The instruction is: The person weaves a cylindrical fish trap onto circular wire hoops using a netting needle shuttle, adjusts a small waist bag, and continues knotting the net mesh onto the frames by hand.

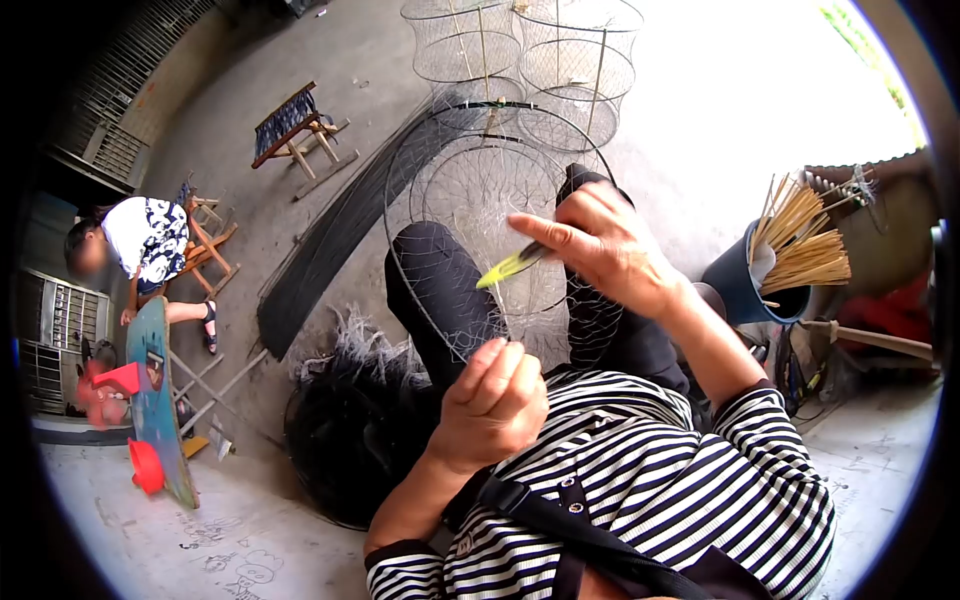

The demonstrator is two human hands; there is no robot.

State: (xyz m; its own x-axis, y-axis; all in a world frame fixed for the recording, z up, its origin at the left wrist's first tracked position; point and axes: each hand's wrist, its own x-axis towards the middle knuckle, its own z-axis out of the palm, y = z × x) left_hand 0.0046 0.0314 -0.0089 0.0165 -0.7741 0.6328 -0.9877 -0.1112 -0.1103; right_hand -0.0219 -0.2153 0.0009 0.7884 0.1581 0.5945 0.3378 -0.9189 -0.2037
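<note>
In my right hand (612, 245) is a yellow-green netting needle (508, 268), its pointed end toward the lower left and its other end hidden by the fingers. My left hand (492, 405) is closed in a pinch at the near edge of a thin mesh net (490, 205). The net hangs on a dark round hoop (392, 255) that lies across my knees. Fine pale strands run between the two hands. How much of the hoop the left fingers hold is hidden.
Cylindrical net cages (465, 45) stand ahead. A long dark bundle of netting (340, 235) lies left, near a folding stool (290, 130). A blue bucket (735, 270) holds bamboo sticks (800, 245) at right. A person (150, 235) sits by a small table (160, 400) at far left.
</note>
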